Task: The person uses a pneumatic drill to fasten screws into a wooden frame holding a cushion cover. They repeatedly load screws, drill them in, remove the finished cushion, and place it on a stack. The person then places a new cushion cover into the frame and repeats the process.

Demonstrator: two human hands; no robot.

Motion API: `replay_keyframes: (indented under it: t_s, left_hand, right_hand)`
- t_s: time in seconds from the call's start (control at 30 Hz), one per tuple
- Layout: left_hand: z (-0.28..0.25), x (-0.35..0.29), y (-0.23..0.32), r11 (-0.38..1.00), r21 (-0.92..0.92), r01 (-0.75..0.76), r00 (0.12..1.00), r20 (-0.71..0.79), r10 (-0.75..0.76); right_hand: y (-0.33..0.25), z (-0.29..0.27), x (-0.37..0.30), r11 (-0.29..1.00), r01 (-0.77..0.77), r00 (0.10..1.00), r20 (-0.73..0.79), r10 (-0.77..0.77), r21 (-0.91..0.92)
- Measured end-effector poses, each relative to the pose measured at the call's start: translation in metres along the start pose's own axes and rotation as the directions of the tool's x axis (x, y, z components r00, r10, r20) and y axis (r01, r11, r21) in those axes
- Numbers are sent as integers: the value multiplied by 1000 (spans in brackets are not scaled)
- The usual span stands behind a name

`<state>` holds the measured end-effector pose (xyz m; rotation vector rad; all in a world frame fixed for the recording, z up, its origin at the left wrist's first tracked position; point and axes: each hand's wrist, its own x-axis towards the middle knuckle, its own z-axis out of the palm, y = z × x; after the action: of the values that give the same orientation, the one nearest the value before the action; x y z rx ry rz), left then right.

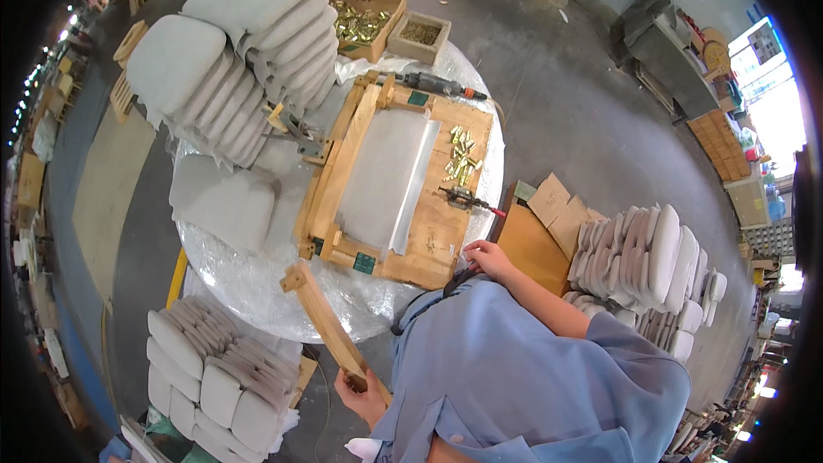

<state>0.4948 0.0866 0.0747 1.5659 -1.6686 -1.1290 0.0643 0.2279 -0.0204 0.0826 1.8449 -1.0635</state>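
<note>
My left hand is closed around the lower end of a wooden bar, which slants up to the left and has a small block at its far end. My right hand is beside the near right corner of a wooden jig, fingers loosely bent and apart, with nothing visible in them. In the jig lies a pale grey panel between wooden rails. Small brass-coloured metal fittings are scattered on its right part. Below them lies a small tool with a red end.
The round table is wrapped in clear plastic. Grey padded seats are stacked at its far left, with more stacks at right and lower left. A carton of brass fittings, a small tray and a power tool are at the back.
</note>
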Motion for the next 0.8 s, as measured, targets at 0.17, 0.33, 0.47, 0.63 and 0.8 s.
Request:
replay_keyframes:
  t_s: [0.17,0.33,0.47,0.63,0.8]
  left_hand:
    - [40,38,47,900,193,-390,917,173,360]
    - [152,109,105,824,-17,-566,784,299,545]
    - [239,150,143,755,-53,-654,679,401,616]
    - [328,167,153,732,89,-676,635,573,518]
    - [364,176,123,712,263,-651,694,587,417]
  right_hand:
    - [2,10,6,987,81,995,76,-71,-139]
    - [-3,15,8,966,166,980,145,-139,-199]
    - [8,-4,8,995,97,993,74,-95,-22]
    - [40,-30,1,949,-12,1000,-17,18,314]
    - [44,-44,2,958,-16,1000,17,12,285]
